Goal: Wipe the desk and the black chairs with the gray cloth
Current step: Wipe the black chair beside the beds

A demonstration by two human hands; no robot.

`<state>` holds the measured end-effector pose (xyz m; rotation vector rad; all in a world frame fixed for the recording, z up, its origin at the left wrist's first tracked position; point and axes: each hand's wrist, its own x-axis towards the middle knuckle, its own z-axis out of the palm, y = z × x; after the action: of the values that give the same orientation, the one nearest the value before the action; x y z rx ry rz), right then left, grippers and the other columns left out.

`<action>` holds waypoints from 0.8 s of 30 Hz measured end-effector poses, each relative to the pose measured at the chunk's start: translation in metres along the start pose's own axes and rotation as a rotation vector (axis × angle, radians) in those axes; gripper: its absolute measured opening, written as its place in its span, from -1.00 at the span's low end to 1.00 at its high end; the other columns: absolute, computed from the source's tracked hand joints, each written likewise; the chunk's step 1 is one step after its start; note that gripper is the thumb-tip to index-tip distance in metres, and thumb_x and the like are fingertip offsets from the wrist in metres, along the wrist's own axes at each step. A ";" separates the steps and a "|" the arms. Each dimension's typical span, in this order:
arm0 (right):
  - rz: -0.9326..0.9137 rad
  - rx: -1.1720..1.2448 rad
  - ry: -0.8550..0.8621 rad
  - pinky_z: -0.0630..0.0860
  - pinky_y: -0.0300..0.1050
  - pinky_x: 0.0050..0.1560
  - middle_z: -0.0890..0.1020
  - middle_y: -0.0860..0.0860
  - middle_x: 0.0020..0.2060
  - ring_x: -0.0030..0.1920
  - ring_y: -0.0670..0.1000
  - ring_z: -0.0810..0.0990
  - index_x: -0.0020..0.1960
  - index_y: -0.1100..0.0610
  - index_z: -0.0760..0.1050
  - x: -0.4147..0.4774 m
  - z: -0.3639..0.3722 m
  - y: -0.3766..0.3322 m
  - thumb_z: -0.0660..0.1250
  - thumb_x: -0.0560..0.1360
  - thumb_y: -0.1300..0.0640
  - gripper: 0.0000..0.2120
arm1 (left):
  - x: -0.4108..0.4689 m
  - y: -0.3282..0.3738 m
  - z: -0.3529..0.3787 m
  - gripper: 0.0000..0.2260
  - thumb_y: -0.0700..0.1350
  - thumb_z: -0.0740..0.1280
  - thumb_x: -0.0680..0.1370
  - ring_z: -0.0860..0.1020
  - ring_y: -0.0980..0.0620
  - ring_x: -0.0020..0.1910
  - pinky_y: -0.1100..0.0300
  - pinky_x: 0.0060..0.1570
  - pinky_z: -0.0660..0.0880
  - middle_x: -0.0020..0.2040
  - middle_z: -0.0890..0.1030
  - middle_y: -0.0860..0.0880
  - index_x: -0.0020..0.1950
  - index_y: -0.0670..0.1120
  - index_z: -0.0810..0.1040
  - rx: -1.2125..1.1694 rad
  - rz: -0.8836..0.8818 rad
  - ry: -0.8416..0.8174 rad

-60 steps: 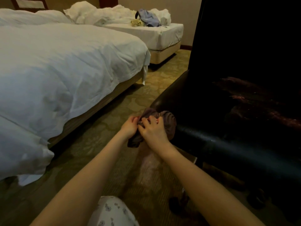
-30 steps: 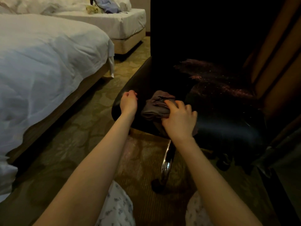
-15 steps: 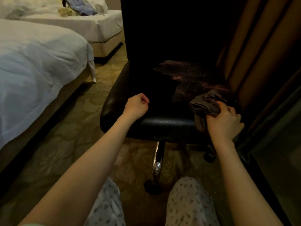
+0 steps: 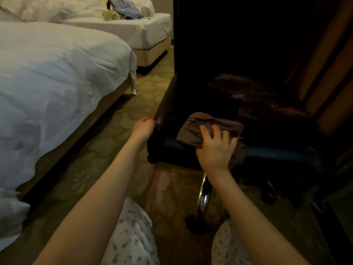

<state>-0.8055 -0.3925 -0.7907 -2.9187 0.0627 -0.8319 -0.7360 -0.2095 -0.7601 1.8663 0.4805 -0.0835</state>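
Gripping the gray cloth (image 4: 202, 129) in the right hand (image 4: 215, 150), pressing it flat along the black chair (image 4: 286, 155)'s near edge; probably bracing with the curled left hand (image 4: 143, 129), hold unclear.

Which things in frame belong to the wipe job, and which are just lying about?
Job: gray cloth, under the right hand; black chair; left hand at the seat's left edge.
Lying about: near bed; far bed; blue garment on it; curtain.
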 end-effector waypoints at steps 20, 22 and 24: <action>-0.381 0.341 0.093 0.43 0.01 -0.10 0.64 0.10 0.02 -0.10 0.18 0.59 0.13 0.05 0.60 0.014 -0.031 -0.035 0.35 0.24 0.05 -0.54 | -0.046 -0.013 -0.036 -0.60 -0.36 0.35 0.38 0.47 0.09 0.15 0.25 0.15 0.39 0.09 0.53 0.06 0.06 0.09 0.51 0.132 0.612 0.078; -0.331 0.252 -0.051 0.33 0.03 0.07 0.55 0.08 0.18 0.11 0.20 0.49 0.29 0.01 0.48 0.036 -0.033 -0.036 0.36 0.38 0.06 -0.53 | -0.053 -0.008 -0.033 -0.51 -0.26 0.42 0.38 0.40 0.10 0.24 0.30 0.22 0.30 0.22 0.45 0.03 0.26 0.04 0.45 0.250 0.674 0.048; -0.335 0.148 -0.142 0.30 0.03 0.13 0.51 0.08 0.22 0.17 0.19 0.45 0.33 -0.02 0.43 0.036 -0.014 -0.035 0.35 0.41 0.01 -0.52 | -0.053 -0.011 -0.026 -0.32 -0.16 0.43 0.37 0.32 -0.03 0.36 0.10 0.35 0.26 0.36 0.34 -0.07 0.45 0.00 0.26 0.425 0.649 -0.050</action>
<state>-0.7823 -0.3612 -0.7564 -2.8754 -0.4894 -0.6316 -0.7929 -0.1980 -0.7457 2.3450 -0.2134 0.2186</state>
